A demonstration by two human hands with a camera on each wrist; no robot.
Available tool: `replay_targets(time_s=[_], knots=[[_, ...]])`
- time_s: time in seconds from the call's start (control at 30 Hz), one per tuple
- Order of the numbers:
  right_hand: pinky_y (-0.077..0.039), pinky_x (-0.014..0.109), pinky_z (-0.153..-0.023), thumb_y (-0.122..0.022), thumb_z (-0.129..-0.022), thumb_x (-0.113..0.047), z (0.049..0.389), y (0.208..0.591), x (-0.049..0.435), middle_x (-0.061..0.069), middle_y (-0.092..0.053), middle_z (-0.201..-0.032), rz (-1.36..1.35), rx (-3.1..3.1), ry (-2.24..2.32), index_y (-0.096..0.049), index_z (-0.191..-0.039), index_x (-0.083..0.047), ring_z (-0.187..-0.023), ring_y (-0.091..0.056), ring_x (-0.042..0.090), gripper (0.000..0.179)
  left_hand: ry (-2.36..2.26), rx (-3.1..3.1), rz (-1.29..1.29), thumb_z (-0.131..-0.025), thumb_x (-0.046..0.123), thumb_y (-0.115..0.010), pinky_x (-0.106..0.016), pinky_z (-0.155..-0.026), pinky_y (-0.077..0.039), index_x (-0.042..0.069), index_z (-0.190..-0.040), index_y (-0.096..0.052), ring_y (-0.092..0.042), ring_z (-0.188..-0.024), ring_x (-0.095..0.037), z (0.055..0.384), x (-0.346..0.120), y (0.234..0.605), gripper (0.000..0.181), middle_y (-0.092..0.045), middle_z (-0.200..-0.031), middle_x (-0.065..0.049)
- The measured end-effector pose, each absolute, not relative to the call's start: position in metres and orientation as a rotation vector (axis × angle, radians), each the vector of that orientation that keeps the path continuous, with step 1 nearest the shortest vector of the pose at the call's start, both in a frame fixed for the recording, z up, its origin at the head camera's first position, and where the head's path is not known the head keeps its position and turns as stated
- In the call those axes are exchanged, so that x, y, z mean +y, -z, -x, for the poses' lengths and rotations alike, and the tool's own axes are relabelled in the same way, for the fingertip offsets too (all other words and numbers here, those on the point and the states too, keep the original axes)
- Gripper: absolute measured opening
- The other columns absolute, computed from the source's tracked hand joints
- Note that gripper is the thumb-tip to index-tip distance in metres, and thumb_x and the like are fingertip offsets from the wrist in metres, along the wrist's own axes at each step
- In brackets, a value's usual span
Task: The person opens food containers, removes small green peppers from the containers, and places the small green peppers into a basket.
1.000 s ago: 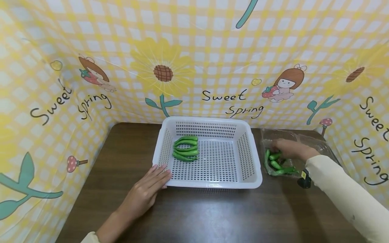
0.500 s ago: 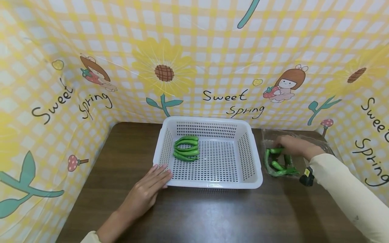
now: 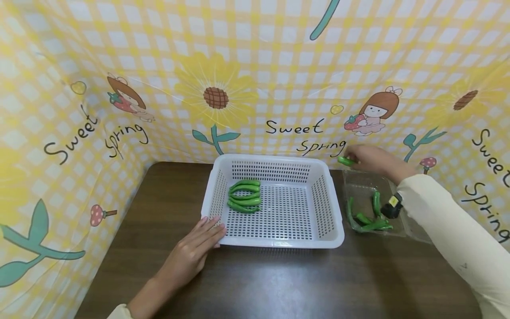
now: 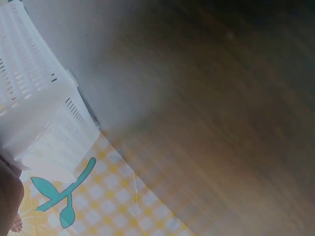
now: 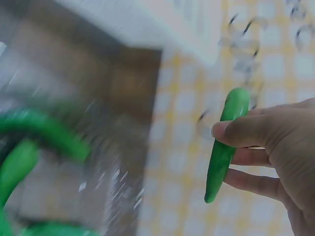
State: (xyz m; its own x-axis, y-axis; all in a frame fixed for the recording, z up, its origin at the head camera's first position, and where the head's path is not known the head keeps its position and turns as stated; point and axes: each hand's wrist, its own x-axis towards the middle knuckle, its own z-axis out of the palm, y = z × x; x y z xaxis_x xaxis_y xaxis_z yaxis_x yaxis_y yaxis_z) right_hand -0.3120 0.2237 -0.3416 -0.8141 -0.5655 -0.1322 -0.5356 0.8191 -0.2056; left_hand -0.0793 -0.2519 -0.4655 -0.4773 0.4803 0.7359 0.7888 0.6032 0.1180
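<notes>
My right hand (image 3: 372,159) pinches a green chili pepper (image 5: 221,157) between thumb and fingers, held up above the far edge of a clear plastic box (image 3: 360,179). Several more green chili peppers (image 3: 376,204) lie in that box. To its left stands a white perforated plastic basket (image 3: 275,243), where several green chili peppers (image 3: 252,202) lie side by side along the left part of the floor. My left hand (image 3: 191,248) rests on the basket's front left corner, fingers fairly straight over the rim. Only a dark sliver of it shows in the left wrist view.
Brown wooden table (image 3: 255,288) carries the basket and the box. A yellow checked cloth (image 3: 279,79) printed with flowers rises behind and at both sides, close to the basket's back. The plastic box's open lid (image 3: 416,228) lies partly under the right sleeve.
My right hand has risen out of the plastic box, moving up and back, and now carries a green chili pepper. The left hand and the basket have stayed in place.
</notes>
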Motion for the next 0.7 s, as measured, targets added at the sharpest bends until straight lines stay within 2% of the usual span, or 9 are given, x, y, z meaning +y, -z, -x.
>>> replay_targets(time_s=[0.27,0.5,0.7], knots=[[-0.054,0.039,-0.075,-0.073,-0.091,-0.006,0.316,0.322,0.129,0.008,-0.067,-0.098,0.962,2.811,0.21,-0.068,-0.106,-0.007,-0.083,-0.059,0.022,0.016,0.602,-2.166,0.993,-0.11,0.019,-0.046,-0.045,-0.121,-0.045,-0.003,-0.123,-0.071,-0.07,-0.118,-0.038,0.079,-0.249,0.466,0.037,-0.075,-0.12,-0.019],[-0.058,0.033,-0.076,-0.073,-0.092,-0.006,0.316,0.333,0.064,0.004,-0.068,-0.096,1.155,2.741,0.094,-0.07,-0.1,-0.01,-0.083,-0.059,0.02,0.009,0.605,-2.204,0.986,-0.11,0.02,-0.046,-0.046,-0.12,-0.046,-0.002,-0.124,-0.071,-0.069,-0.118,-0.039,0.077,-0.25,0.464,0.037,-0.075,-0.121,-0.018],[-0.061,0.032,-0.081,-0.069,-0.097,-0.007,0.311,0.348,0.027,0.004,-0.071,-0.105,1.194,2.663,-0.031,-0.07,-0.108,-0.011,-0.09,-0.064,0.019,0.011,0.603,-2.197,0.978,-0.11,0.02,-0.046,-0.046,-0.12,-0.046,-0.002,-0.124,-0.071,-0.07,-0.118,-0.039,0.076,-0.251,0.464,0.036,-0.075,-0.121,-0.018]])
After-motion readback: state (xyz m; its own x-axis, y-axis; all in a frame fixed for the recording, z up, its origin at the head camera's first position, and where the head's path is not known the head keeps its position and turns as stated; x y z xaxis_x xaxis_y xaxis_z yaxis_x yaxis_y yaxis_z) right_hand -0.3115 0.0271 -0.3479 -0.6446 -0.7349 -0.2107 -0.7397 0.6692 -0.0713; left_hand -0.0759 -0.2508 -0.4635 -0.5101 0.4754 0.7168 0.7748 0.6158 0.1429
